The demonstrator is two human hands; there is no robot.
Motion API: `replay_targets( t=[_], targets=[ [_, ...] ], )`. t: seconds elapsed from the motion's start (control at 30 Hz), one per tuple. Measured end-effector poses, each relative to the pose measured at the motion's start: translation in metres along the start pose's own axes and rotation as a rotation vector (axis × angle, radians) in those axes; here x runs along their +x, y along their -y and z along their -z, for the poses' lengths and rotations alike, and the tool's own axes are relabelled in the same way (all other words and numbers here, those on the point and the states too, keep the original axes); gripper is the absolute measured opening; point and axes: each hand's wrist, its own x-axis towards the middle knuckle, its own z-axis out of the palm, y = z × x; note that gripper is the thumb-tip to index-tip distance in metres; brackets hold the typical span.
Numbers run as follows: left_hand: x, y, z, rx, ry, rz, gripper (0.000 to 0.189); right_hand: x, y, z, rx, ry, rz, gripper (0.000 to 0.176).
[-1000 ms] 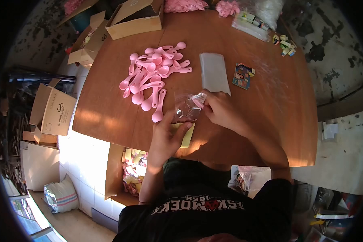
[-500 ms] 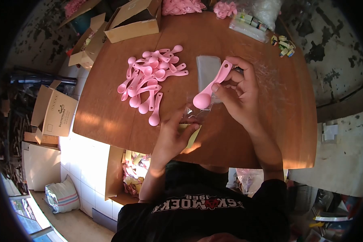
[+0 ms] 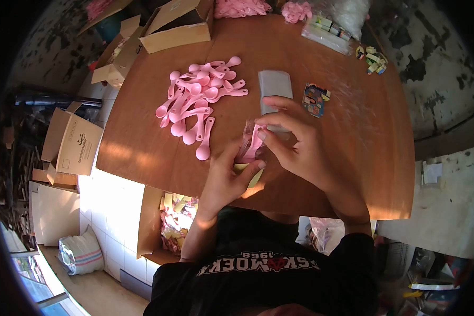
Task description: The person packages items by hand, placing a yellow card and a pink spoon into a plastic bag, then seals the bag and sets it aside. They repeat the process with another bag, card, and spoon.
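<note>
My left hand point(image 3: 224, 176) grips a small clear plastic bag point(image 3: 246, 131) with a yellow card point(image 3: 256, 176) at its lower end, near the table's front edge. Between thumb and fingers, my right hand point(image 3: 295, 142) pinches the handle end of a pink spoon point(image 3: 255, 143). The spoon's bowl end points down into the bag and is partly hidden by my left hand. A heap of pink spoons point(image 3: 195, 95) lies to the left. Behind my right hand is a stack of clear bags point(image 3: 275, 84), partly covered by its fingers.
Small printed cards point(image 3: 314, 100) lie right of the bag stack. An open cardboard box point(image 3: 176, 37) stands at the table's back left. Pink pieces point(image 3: 242, 7) and a clear packet point(image 3: 326, 37) are along the back. Below the front edge sits a box of packed items point(image 3: 178, 218).
My right hand has moved down and towards my left hand, bringing the spoon from above the table into the bag. The printed cards, hidden behind my right hand before, now show.
</note>
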Motion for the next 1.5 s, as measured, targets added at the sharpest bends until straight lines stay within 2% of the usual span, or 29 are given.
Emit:
replay_targets(
  t=[0.07, 0.1, 0.17, 0.2, 0.27, 0.3, 0.33, 0.37, 0.43, 0.47, 0.5, 0.57, 0.67, 0.7, 0.73, 0.77, 0.8, 0.83, 0.9, 0.93, 1.03, 1.17, 1.27, 1.37, 1.5],
  targets=[
    [0.0, 0.0, 0.0, -0.03, -0.029, -0.012, 0.046, -0.004, 0.0, 0.001, 0.294, 0.092, -0.201, 0.014],
    [-0.001, 0.0, 0.0, -0.051, -0.025, -0.044, 0.046, -0.005, 0.003, 0.003, 0.294, 0.093, -0.198, 0.014],
    [-0.003, 0.0, 0.0, -0.073, -0.024, -0.078, 0.045, -0.002, 0.015, 0.011, 0.373, 0.182, -0.325, 0.013],
    [-0.004, -0.001, 0.0, -0.109, -0.008, -0.069, 0.051, -0.001, 0.021, 0.015, 0.373, 0.185, -0.323, 0.013],
    [-0.005, -0.005, 0.002, -0.145, 0.008, -0.059, 0.056, 0.0, 0.033, 0.024, 0.27, 0.153, -0.184, 0.014],
    [-0.003, -0.007, 0.002, -0.104, -0.018, -0.162, 0.062, 0.002, 0.039, 0.029, 0.269, 0.154, -0.183, 0.014],
    [-0.001, -0.008, 0.003, -0.063, -0.044, -0.266, 0.067, 0.004, 0.045, 0.034, 0.166, 0.051, -0.059, 0.014],
    [0.0, -0.008, 0.005, -0.065, -0.044, -0.269, 0.067, 0.005, 0.048, 0.037, 0.062, -0.051, 0.065, 0.015],
    [0.001, -0.009, 0.007, 0.05, -0.198, -0.355, 0.071, 0.011, 0.042, 0.038, -0.052, -0.059, 0.126, 0.015],
    [0.001, -0.012, 0.004, -0.083, -0.25, -0.302, 0.066, 0.013, 0.033, 0.036, -0.071, 0.066, 0.107, 0.016],
    [0.001, -0.011, 0.006, -0.087, -0.25, -0.303, 0.066, 0.013, 0.027, 0.032, -0.091, 0.19, 0.089, 0.017],
    [0.002, -0.009, 0.013, 0.09, -0.177, -0.281, 0.062, 0.01, 0.024, 0.03, -0.077, 0.165, 0.064, 0.019],
    [0.001, -0.018, 0.009, 0.092, -0.136, -0.243, 0.057, 0.008, 0.035, 0.033, -0.046, 0.228, 0.014, 0.018],
    [0.001, -0.018, 0.008, 0.094, -0.141, -0.245, 0.057, 0.006, 0.041, 0.033, 0.028, 0.281, -0.069, 0.017],
    [0.001, -0.016, 0.007, 0.04, -0.108, -0.251, 0.054, 0.004, 0.045, 0.033, 0.102, 0.331, -0.154, 0.016],
    [0.002, -0.016, 0.005, -0.015, -0.073, -0.258, 0.051, 0.003, 0.047, 0.032, 0.102, 0.33, -0.152, 0.016],
    [-0.001, -0.018, -0.002, -0.203, -0.107, -0.193, 0.036, 0.002, 0.048, 0.032, 0.12, 0.331, -0.163, 0.015],
    [-0.003, -0.018, -0.002, -0.204, -0.104, -0.193, 0.036, 0.001, 0.049, 0.033, 0.137, 0.333, -0.176, 0.014],
    [-0.005, -0.02, 0.001, -0.237, -0.058, -0.069, 0.022, 0.001, 0.046, 0.034, 0.128, 0.326, -0.156, 0.014],
    [-0.005, -0.027, -0.004, -0.261, -0.109, -0.074, 0.018, 0.001, 0.045, 0.035, 0.123, 0.321, -0.134, 0.014],
    [-0.004, -0.032, 0.0, -0.165, -0.075, -0.025, 0.018, 0.001, 0.046, 0.029, 0.11, 0.228, -0.092, 0.016],
    [-0.003, -0.038, 0.0, -0.173, -0.003, 0.072, 0.018, 0.001, 0.043, 0.03, 0.11, 0.253, -0.059, 0.016],
    [-0.002, -0.032, -0.002, -0.207, 0.073, 0.071, 0.019, -0.006, 0.036, 0.031, 0.127, 0.271, -0.109, 0.015],
    [-0.003, -0.033, -0.007, -0.388, 0.079, 0.112, 0.022, -0.006, 0.034, 0.033, 0.076, 0.247, -0.15, 0.013],
    [-0.004, -0.031, -0.008, -0.435, 0.128, 0.057, 0.031, -0.005, 0.027, 0.035, 0.03, 0.189, -0.056, 0.019]
  ],
)
